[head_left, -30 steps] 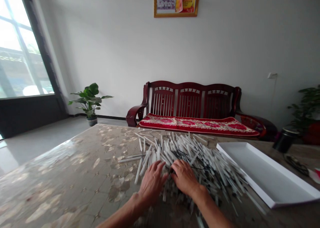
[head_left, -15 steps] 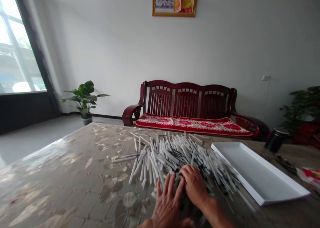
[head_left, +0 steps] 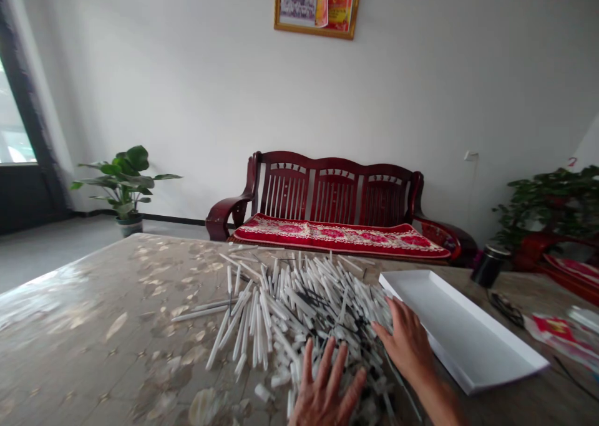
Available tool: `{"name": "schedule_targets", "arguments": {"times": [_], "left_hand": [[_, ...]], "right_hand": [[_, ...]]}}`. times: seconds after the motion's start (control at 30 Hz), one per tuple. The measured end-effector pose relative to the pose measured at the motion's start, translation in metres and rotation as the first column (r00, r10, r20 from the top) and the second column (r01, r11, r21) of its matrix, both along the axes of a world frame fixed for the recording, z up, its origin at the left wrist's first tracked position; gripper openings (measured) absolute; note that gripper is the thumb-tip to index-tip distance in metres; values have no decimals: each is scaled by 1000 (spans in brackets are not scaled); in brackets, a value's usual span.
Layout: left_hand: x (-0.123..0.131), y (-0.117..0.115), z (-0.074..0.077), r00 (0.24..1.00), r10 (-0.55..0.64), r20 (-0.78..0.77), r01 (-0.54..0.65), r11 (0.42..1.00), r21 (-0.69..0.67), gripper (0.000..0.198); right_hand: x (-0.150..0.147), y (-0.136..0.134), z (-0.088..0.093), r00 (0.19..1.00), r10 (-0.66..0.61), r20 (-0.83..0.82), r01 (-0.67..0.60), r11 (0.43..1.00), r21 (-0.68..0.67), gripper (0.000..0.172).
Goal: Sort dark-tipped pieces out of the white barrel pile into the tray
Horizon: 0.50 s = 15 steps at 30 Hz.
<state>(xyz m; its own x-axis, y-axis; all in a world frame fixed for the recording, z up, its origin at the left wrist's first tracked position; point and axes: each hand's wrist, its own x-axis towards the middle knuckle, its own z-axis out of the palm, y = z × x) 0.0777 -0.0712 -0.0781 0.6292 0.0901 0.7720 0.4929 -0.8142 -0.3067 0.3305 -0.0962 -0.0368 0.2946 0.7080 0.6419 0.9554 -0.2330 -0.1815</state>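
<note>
The person's two hands [head_left: 324, 393] are both bare (the right forearm [head_left: 437, 396] too), with rounded fingertips [head_left: 309, 347].

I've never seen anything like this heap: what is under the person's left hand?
Pale sticks and some dark pieces show beyond the spread fingers of the left hand. Whatever lies directly beneath it is covered and cannot be seen.

Daylight from window [head_left: 16, 126] at left; glare on table [head_left: 140, 314]; right side dimmer; nearest sticks [head_left: 262, 326] perhaps slightly blurred.

Whitish and black sticks [head_left: 327, 282] lie jumbled in a loose heap on the tabletop [head_left: 145, 307].
</note>
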Motion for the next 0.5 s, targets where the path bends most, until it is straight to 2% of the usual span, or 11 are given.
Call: {"name": "schedule_targets", "arguments": {"times": [0.1, 0.23, 0.33, 0.5], "left_hand": [[21, 0, -3, 996, -72, -51, 71, 997, -14, 48], [42, 2, -14, 993, -70, -91, 63, 995, -77, 43], [44, 5, -15, 996, -63, -58, 59, 995, -77, 38], [32, 9, -4, 992, -107, -63, 104, 993, -49, 35]], "right_hand": [[11, 6, -8, 993, -112, 35, 116, 979, -170, 62], [1, 14, -11, 988, -140, 66, 153, 947, -283, 61], [-8, 19, -6, 988, -142, 64, 155, 929, -336, 59], [-18, 29, 4, 992, -127, 20, 125, 918, -377, 60]]}}
